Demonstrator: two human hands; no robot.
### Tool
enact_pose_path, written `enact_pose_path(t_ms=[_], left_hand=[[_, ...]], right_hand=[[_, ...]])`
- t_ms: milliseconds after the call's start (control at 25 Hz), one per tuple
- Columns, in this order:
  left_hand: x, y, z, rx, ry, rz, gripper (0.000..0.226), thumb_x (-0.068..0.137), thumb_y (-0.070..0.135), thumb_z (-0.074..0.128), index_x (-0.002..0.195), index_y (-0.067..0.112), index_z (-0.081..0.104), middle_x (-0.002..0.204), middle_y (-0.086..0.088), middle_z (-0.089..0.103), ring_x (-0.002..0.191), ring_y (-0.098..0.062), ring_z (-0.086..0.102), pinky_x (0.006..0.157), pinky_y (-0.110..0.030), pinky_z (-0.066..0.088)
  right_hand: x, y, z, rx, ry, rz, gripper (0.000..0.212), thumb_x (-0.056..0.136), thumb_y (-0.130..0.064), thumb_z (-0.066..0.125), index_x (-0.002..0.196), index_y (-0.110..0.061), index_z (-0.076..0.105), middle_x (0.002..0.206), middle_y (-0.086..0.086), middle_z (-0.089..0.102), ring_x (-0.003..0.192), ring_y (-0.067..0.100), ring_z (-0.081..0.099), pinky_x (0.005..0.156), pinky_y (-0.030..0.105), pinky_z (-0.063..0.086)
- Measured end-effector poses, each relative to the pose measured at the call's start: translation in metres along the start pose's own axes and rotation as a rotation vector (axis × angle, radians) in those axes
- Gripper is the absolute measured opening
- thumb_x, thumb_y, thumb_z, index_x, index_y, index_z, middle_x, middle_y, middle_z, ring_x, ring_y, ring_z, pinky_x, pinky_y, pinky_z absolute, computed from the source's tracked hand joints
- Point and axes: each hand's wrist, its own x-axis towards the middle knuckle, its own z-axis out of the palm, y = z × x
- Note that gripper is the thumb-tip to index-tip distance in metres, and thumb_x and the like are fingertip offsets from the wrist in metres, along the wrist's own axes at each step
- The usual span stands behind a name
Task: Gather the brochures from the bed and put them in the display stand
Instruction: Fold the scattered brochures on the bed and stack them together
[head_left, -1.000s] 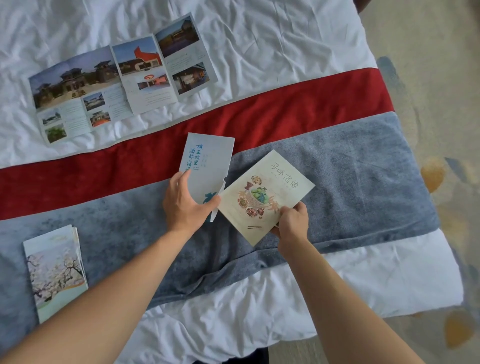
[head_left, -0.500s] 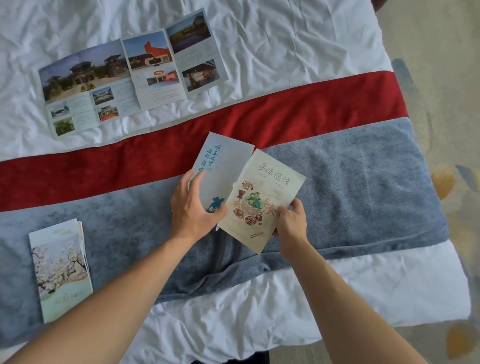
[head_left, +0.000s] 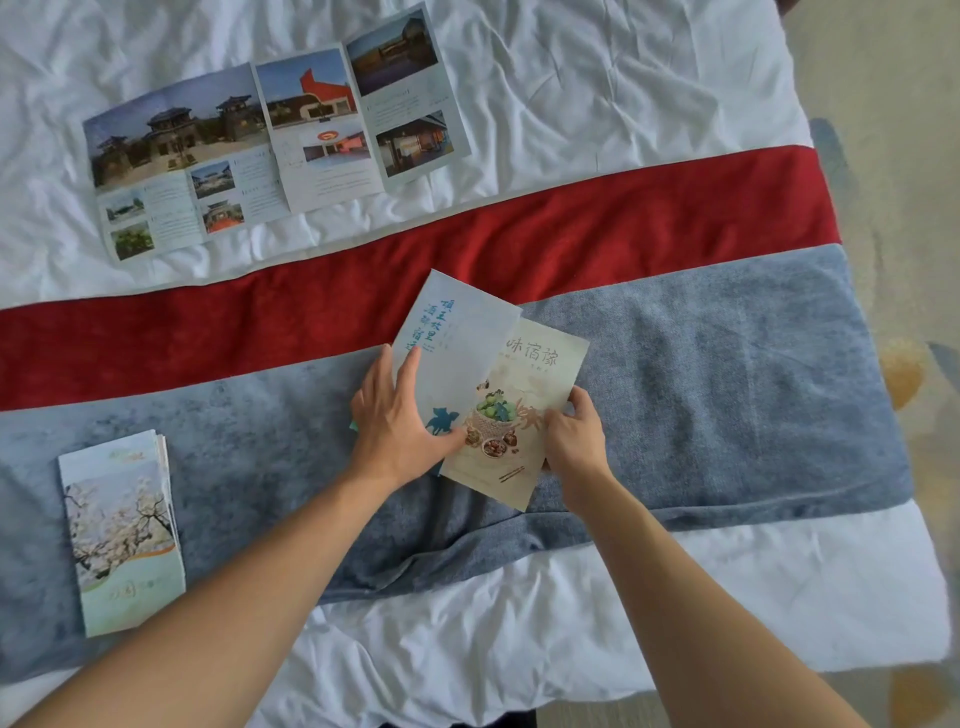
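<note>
Already two brochures overlap on the bed as a person gathers them for a display stand that is out of sight.

Left hand (head_left: 400, 421) holds the pale blue brochure (head_left: 457, 343) with thumb on top; right hand (head_left: 574, 441) pinches the food-print brochure (head_left: 524, 415) at its edge, both over the grey towel (head_left: 727, 389). Misaligned, the pair may slide apart when lifted; the blossom brochure (head_left: 122, 535) and unfolded brochure (head_left: 270, 150), lying well apart, risk being left behind.

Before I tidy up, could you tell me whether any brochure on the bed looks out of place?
Yes: the photo brochure lies fully unfolded on the white sheet, while the blossom brochure lies folded. It would likely need refolding before going into a stand.
</note>
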Motion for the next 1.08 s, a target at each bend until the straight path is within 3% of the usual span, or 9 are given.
enact_pose_path(t_ms=[120,240,360,520,680,920,1080], left_hand=[[-0.004,0.003,0.003,-0.022,0.009,-0.018,0.123,0.061,0.069,0.076,0.155,0.018,0.017,0.162,-0.018,0.014,0.148,-0.034,0.015,0.114,-0.055,0.021],[0.002,0.007,0.002,-0.154,0.060,-0.129,0.111,0.068,0.059,0.076,0.154,0.015,0.021,0.157,-0.015,0.027,0.145,-0.033,0.024,0.115,-0.054,0.026],[0.009,0.010,-0.001,-0.197,0.123,-0.160,0.093,0.081,0.038,0.072,0.155,0.012,0.022,0.155,-0.012,0.035,0.142,-0.031,0.032,0.112,-0.053,0.032],[0.010,0.019,0.000,-0.210,0.130,-0.195,0.083,0.085,0.035,0.065,0.154,0.016,0.022,0.149,-0.007,0.041,0.136,-0.027,0.038,0.103,-0.045,0.041],[0.010,0.020,0.003,-0.260,0.123,-0.190,0.078,0.085,0.032,0.067,0.151,0.019,0.027,0.143,-0.006,0.045,0.129,-0.025,0.044,0.097,-0.041,0.045],[0.012,0.030,0.004,-0.282,0.111,-0.194,0.076,0.085,0.030,0.065,0.151,0.022,0.030,0.145,-0.004,0.045,0.129,-0.025,0.042,0.100,-0.040,0.042],[0.010,0.022,0.004,-0.218,0.064,-0.144,0.077,0.084,0.027,0.066,0.152,0.023,0.030,0.144,-0.004,0.042,0.128,-0.026,0.041,0.097,-0.042,0.047]], right_hand=[[0.002,-0.008,0.007,-0.108,0.022,-0.118,0.041,0.100,-0.012,0.042,0.135,-0.031,0.052,0.119,0.001,0.067,0.098,0.021,0.068,0.084,0.048,0.059],[-0.005,-0.011,0.018,-0.236,0.137,-0.191,0.063,0.099,-0.015,0.048,0.157,-0.024,0.024,0.140,0.005,0.045,0.113,0.022,0.055,0.092,0.040,0.048],[-0.018,-0.009,0.033,-0.366,0.178,-0.223,0.072,0.094,-0.014,0.050,0.157,-0.026,0.019,0.149,0.003,0.033,0.122,0.028,0.050,0.093,0.044,0.047],[-0.024,-0.009,0.045,-0.427,0.155,-0.223,0.078,0.090,-0.014,0.052,0.158,-0.028,0.016,0.159,-0.001,0.025,0.132,0.028,0.042,0.098,0.048,0.047],[-0.023,-0.011,0.044,-0.482,0.072,-0.296,0.079,0.087,-0.017,0.056,0.158,-0.026,0.022,0.157,-0.003,0.030,0.130,0.026,0.047,0.096,0.042,0.048],[-0.016,-0.020,0.045,-0.406,0.022,-0.310,0.084,0.083,-0.015,0.062,0.158,-0.024,0.026,0.158,0.002,0.033,0.138,0.023,0.042,0.110,0.041,0.040],[-0.018,-0.016,0.043,-0.454,-0.020,-0.355,0.082,0.083,-0.013,0.061,0.157,-0.024,0.027,0.156,0.004,0.032,0.134,0.026,0.045,0.105,0.042,0.044]])
